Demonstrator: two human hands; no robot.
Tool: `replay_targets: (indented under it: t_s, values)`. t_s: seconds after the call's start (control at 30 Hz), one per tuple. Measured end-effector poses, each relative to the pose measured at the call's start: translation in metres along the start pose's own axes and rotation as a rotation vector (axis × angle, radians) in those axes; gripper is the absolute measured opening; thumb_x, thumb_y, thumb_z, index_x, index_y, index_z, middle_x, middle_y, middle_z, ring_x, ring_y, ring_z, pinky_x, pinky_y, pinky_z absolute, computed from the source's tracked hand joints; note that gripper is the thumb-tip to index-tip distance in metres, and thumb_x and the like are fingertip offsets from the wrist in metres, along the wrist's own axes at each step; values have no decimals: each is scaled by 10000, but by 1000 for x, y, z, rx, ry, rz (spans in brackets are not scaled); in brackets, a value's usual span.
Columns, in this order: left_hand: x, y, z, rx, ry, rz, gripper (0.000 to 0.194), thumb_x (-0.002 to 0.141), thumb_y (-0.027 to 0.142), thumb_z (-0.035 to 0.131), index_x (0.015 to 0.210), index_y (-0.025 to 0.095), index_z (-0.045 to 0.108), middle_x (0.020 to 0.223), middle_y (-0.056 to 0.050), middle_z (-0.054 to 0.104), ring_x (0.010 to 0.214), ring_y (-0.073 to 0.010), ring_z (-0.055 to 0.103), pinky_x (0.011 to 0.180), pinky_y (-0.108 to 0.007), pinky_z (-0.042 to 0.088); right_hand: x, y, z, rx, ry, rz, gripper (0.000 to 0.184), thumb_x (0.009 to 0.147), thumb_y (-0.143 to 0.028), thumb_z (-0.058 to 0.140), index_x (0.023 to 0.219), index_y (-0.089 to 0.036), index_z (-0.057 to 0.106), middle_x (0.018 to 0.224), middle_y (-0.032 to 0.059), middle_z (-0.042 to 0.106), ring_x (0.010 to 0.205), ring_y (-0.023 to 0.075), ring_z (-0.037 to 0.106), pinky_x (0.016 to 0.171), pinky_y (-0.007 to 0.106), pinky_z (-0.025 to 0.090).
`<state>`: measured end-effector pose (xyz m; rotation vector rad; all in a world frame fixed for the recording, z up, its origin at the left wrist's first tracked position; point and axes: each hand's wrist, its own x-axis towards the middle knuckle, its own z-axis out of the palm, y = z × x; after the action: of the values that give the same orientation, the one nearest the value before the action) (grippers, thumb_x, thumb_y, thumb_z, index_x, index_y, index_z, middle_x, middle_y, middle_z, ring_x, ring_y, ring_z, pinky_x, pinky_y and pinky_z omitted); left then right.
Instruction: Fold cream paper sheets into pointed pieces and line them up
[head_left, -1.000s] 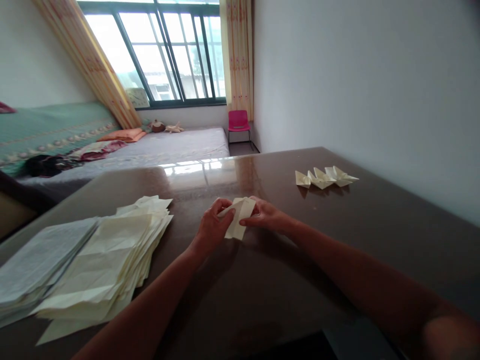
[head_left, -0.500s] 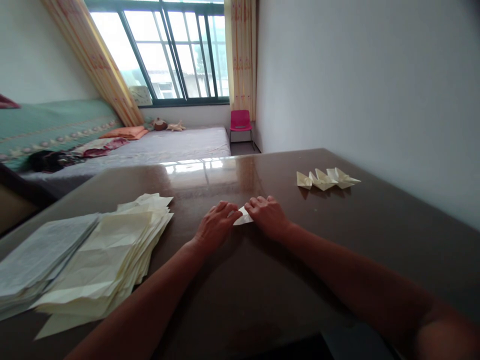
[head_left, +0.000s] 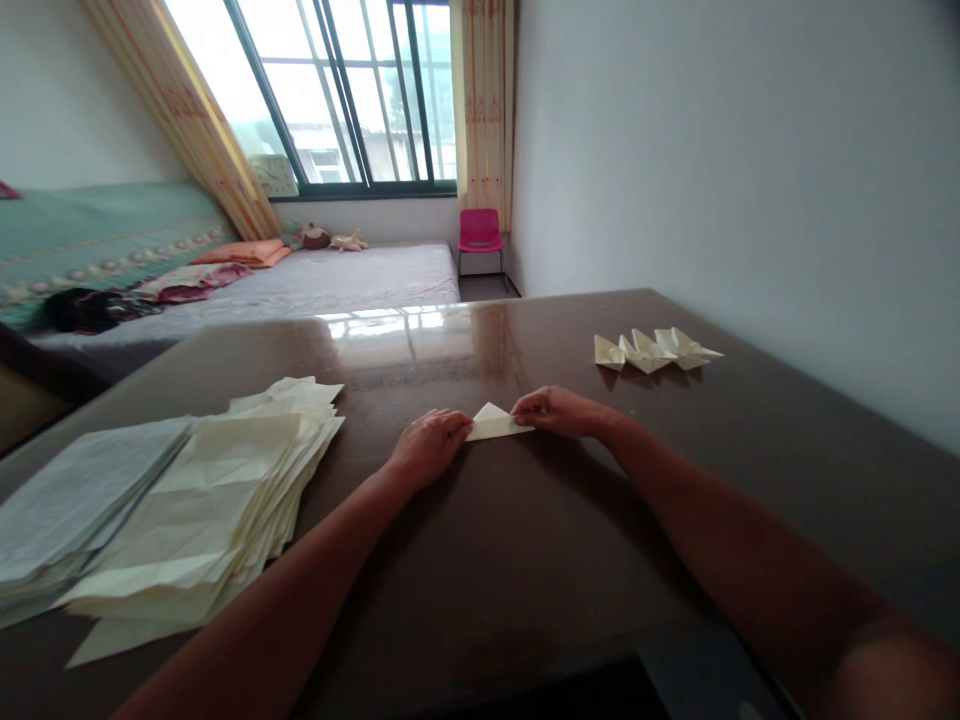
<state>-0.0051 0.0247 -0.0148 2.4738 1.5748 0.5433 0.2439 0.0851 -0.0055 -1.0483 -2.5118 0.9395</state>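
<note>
A small folded sheet of cream paper [head_left: 491, 425] lies on the dark brown table [head_left: 480, 560], with a pointed peak along its far side and a straight band along its near side. At its left end, my left hand [head_left: 433, 440] pinches the paper between thumb and fingers. My right hand [head_left: 556, 411] grips the opposite end, fingertips closed on the corner. Farther back to the right stand several folded paper shapes [head_left: 649, 350] in a row, pointed like little boats.
On the table's left lies a stack of creased cream sheets [head_left: 217, 480] beside a stack of greyish sheets [head_left: 90, 490]. Beyond the table are a bed [head_left: 375, 270] and a pink chair [head_left: 480, 232]. A white wall [head_left: 735, 150] runs along the right.
My hands have moved apart, the right one shifting rightward, so more of the folded paper shows between them. The view has tilted slightly downward.
</note>
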Motion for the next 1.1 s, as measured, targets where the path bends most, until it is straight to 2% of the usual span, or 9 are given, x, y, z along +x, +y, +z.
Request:
replay_targets:
  t_s: [0.17, 0.4, 0.63, 0.7, 0.77, 0.83, 0.9, 1.0, 1.1]
  values:
    - [5, -1, 5, -15, -8, -130, 304, 894, 380, 413, 1032, 276, 662, 973, -30, 701, 866, -197, 627, 752, -286, 457, 2, 2, 2, -47, 56, 72, 230, 824, -297, 541, 930, -138, 668, 808, 20, 658, 718, 131, 553, 648, 221, 389]
    - [8, -3, 10, 79, 11, -114, 320, 910, 384, 391, 1094, 309, 641, 1010, -24, 677, 906, -195, 625, 787, -285, 454, 3, -8, 9, -277, 133, 205, 149, 820, -256, 567, 936, -177, 619, 851, 38, 677, 748, 142, 587, 636, 220, 365]
    - [7, 0, 7, 194, -7, -93, 343, 933, 365, 365, 1195, 331, 583, 955, -29, 610, 872, -180, 586, 731, -269, 442, 3, -11, 11, -409, 108, 229, 139, 856, -291, 534, 954, -214, 594, 883, 34, 692, 788, 158, 616, 618, 226, 342]
    - [5, 2, 6, 236, 49, -32, 356, 924, 338, 402, 1248, 328, 548, 1014, -51, 581, 949, -206, 540, 754, -292, 442, 3, -12, 12, -446, 115, 233, 143, 864, -301, 526, 957, -215, 592, 893, 41, 692, 794, 167, 618, 609, 232, 337]
    - [4, 4, 6, 260, 96, 85, 373, 913, 278, 433, 1267, 337, 535, 1100, -64, 556, 1039, -228, 480, 821, -331, 432, 3, -13, 13, -474, 126, 225, 149, 873, -299, 515, 968, -214, 590, 911, 50, 690, 815, 174, 620, 615, 236, 338]
    - [2, 7, 5, 256, 58, 217, 396, 903, 207, 442, 1258, 350, 543, 1117, -57, 556, 1054, -219, 457, 863, -345, 418, 3, -13, 14, -487, 131, 217, 154, 879, -293, 507, 980, -213, 592, 920, 53, 688, 833, 177, 619, 630, 237, 344]
    - [1, 10, 4, 245, -31, 289, 420, 893, 162, 439, 1252, 351, 547, 1068, -48, 572, 1001, -196, 474, 849, -324, 423, 2, -14, 14, -496, 131, 229, 161, 881, -286, 502, 992, -216, 596, 917, 48, 685, 832, 175, 615, 639, 236, 350]
    - [-2, 15, 2, 250, -101, 293, 448, 884, 136, 422, 1271, 333, 532, 1041, -47, 573, 943, -180, 490, 816, -301, 437, 0, -19, 12, -531, 149, 230, 178, 883, -299, 502, 994, -221, 618, 954, 50, 666, 825, 168, 606, 643, 238, 360]
    - [-4, 18, 1, 268, -94, 273, 453, 884, 136, 412, 1282, 322, 522, 1046, -54, 570, 953, -187, 490, 819, -307, 439, -5, -34, 12, -627, 182, 105, 217, 907, -312, 470, 1004, -246, 653, 1044, 64, 623, 906, 182, 585, 676, 253, 376]
